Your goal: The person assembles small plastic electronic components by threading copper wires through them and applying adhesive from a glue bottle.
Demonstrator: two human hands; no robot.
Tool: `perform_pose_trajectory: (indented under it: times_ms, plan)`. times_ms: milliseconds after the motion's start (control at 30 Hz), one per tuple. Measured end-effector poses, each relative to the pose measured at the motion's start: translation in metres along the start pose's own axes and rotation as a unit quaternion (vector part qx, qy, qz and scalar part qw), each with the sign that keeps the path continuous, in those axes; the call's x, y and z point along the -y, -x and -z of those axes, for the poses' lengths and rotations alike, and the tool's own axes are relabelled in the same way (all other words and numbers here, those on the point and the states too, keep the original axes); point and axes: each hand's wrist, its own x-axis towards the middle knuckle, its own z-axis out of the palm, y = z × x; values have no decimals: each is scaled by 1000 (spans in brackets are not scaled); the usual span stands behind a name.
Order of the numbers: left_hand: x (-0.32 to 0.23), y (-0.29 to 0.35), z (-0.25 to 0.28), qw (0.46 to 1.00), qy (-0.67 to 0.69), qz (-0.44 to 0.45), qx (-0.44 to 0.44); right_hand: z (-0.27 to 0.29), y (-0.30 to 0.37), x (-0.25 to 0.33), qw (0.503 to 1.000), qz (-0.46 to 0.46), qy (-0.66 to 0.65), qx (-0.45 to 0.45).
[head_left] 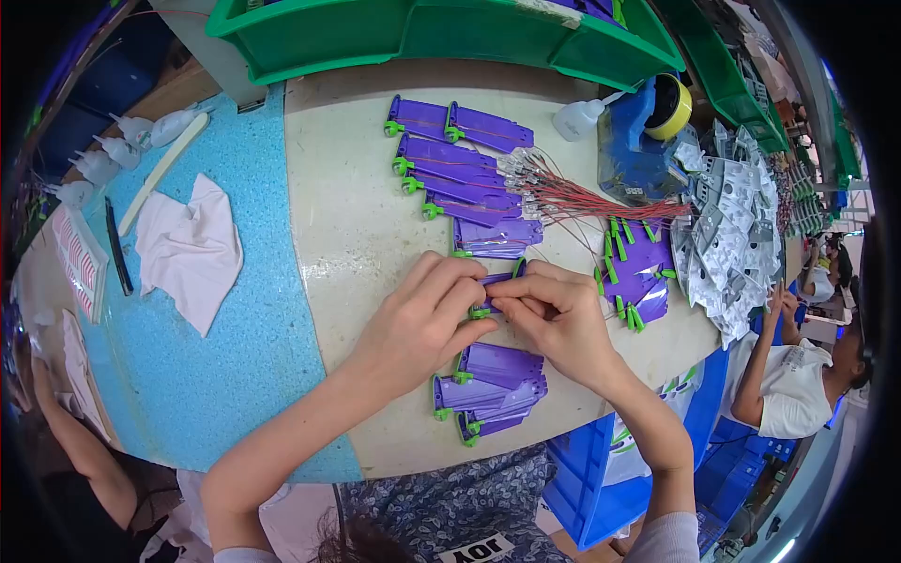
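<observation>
Over the middle of the table, my left hand (pixel 427 324) grips a small purple plastic part (pixel 497 279) with a green end piece (pixel 481 311). Against the same part, my right hand (pixel 561 319) is closed in a pinch; whatever lies between its fingertips is hidden. Finished-looking purple strips with green ends and thin red wires (pixel 455 159) lie in a column beyond my hands. Closer to me, overlapping purple strips (pixel 493 389) form a loose pile. Past my right hand are purple pieces with green clips (pixel 638 272).
A bundle of red wires (pixel 601 202) lies beside a heap of grey plastic parts (pixel 727 225). Behind are a blue tape dispenser (pixel 629 150), a white squeeze bottle (pixel 579 118) and a green bin (pixel 319 42). A white cloth (pixel 192 249) rests on the blue mat (pixel 244 385). Other people sit at both sides.
</observation>
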Motion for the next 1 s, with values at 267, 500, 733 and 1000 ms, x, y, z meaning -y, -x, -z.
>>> perform_pose_trajectory:
  times_ms: [267,500,733,1000]
  plan:
    - [-2,-2,-3,1000,18,13,-14,-9,-8,0,993,89,66,-47]
    - [-2,-2,-1,1000,10,-4,-18,2,-7,-1,998,48,37,20]
    - [-4,-2,-1,999,26,27,-4,3,-1,0,997,70,8,35]
    - [-2,-2,-1,996,79,44,-16,15,-13,6,990,-37,-56,124]
